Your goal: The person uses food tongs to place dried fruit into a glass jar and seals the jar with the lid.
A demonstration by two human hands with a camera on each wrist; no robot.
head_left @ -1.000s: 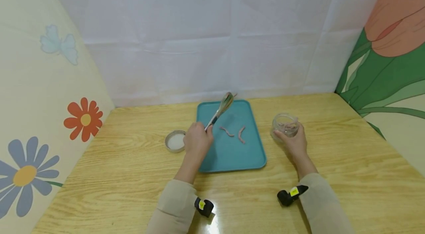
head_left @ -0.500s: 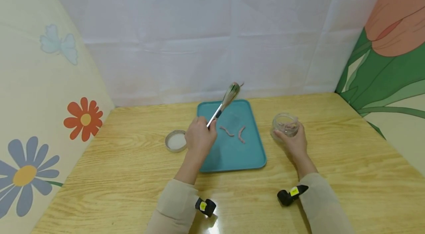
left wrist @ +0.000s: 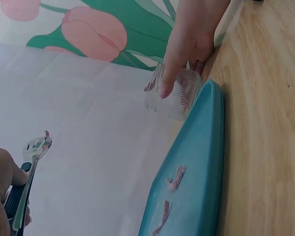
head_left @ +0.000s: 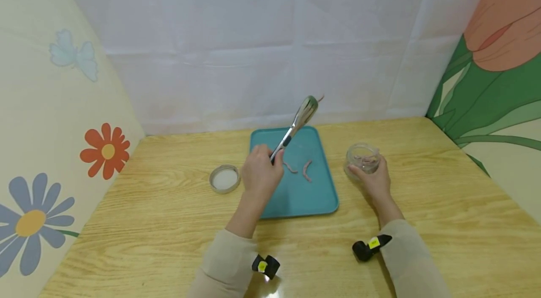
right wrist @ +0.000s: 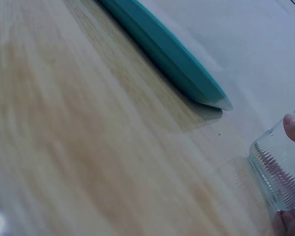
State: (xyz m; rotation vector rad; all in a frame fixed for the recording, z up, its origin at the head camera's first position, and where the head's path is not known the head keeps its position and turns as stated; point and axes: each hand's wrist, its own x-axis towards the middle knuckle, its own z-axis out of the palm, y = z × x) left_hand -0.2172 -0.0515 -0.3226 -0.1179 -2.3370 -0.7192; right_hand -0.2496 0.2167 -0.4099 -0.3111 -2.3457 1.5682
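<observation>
My left hand (head_left: 263, 173) grips a pair of metal tongs (head_left: 301, 117) by their dark handles, raised above the tray. A thin pinkish strip (head_left: 321, 97) sticks out from the tongs' tips, also seen in the left wrist view. Below lies a blue tray (head_left: 304, 202) with two pinkish, worm-like strips, one (head_left: 307, 171) curved near the middle and another (head_left: 290, 167) partly beside my hand. On the right, my right hand (head_left: 376, 180) holds a clear glass jar (head_left: 359, 151) upright on the table, fingers round its side. More pinkish strips show inside the jar.
A round lid (head_left: 225, 179) lies on the wooden table (head_left: 169, 223) left of the tray. A white cloth (head_left: 211, 54) hangs behind the table. Panels painted with flowers stand at the left and right sides.
My left hand has moved up and to the right, carrying the tongs and the strip at their tips. My right hand and the jar stay in place.
</observation>
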